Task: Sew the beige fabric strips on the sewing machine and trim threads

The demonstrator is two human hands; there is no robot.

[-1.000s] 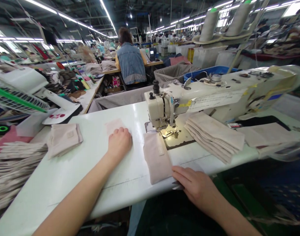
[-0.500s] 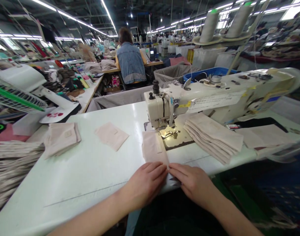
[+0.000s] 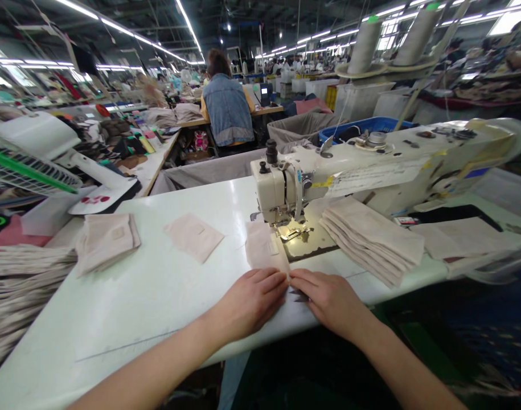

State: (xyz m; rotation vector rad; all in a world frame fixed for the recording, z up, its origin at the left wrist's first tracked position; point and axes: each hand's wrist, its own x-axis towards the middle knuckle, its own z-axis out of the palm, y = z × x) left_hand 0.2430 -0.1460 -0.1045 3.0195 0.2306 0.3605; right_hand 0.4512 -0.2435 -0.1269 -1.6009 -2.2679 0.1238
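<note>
A beige fabric piece (image 3: 262, 246) with a small label lies under the head of the sewing machine (image 3: 277, 191), its right edge by the lit presser foot (image 3: 292, 233). My left hand (image 3: 260, 296) grips the near end of this piece, fingers together. Just right of it, my right hand (image 3: 328, 299) pinches the same near corner between thumb and fingertips. Dark pointed blades (image 3: 300, 295), like those of thread snips, stick out below the right fingers; their handle is hidden. Both hands are closed, almost touching each other.
Folded beige pieces (image 3: 371, 239) are stacked right of the needle. Another labelled piece (image 3: 195, 236) and a folded stack (image 3: 107, 242) lie left on the white table (image 3: 158, 307). A fan (image 3: 42, 148) stands far left. A person in a denim vest (image 3: 228, 108) sits ahead.
Both hands have moved slightly forward, away from me, and the fabric piece has advanced with them under the machine head. The stacks have stayed in place.
</note>
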